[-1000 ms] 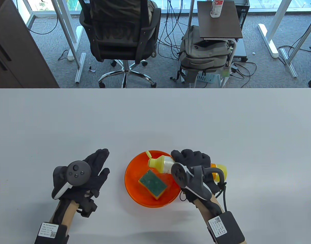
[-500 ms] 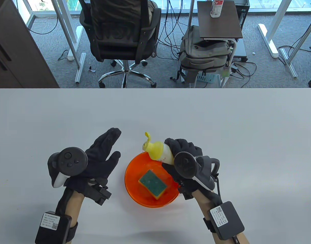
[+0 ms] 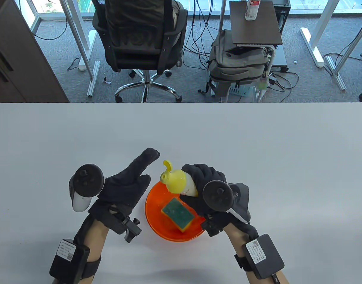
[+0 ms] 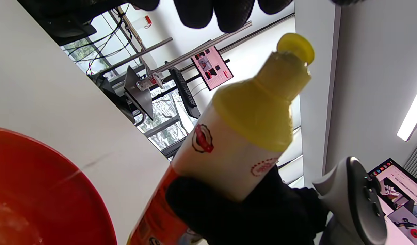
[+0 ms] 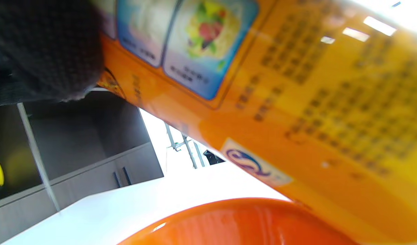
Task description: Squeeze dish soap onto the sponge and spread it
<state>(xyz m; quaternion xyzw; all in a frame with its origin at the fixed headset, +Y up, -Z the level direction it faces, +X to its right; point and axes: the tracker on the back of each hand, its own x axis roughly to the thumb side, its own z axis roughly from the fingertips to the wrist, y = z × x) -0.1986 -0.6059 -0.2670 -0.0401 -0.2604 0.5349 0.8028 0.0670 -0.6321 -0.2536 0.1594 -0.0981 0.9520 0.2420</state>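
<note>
Beyond the pale grey table I see an office floor with a black swivel chair, a grey backpack and trailing cables. My right hand is wrapped around the dish soap bottle, holding it raised over the far rim of the orange bowl, with the yellow flip cap hinged open. My left hand is released, fingers stretched flat toward that cap, touching nothing.

I judge the pour is at its end or paused, and my next move is probably to snap the cap shut with the left fingertips, then set the bottle down and work the soap across the sponge.

The sponge is a rectangular block, rough green scouring face up over a yellow foam layer, lying inside the glossy, translucent plastic bowl. The bottle is smooth plastic with a tapered yellow shoulder and an orange printed label.
</note>
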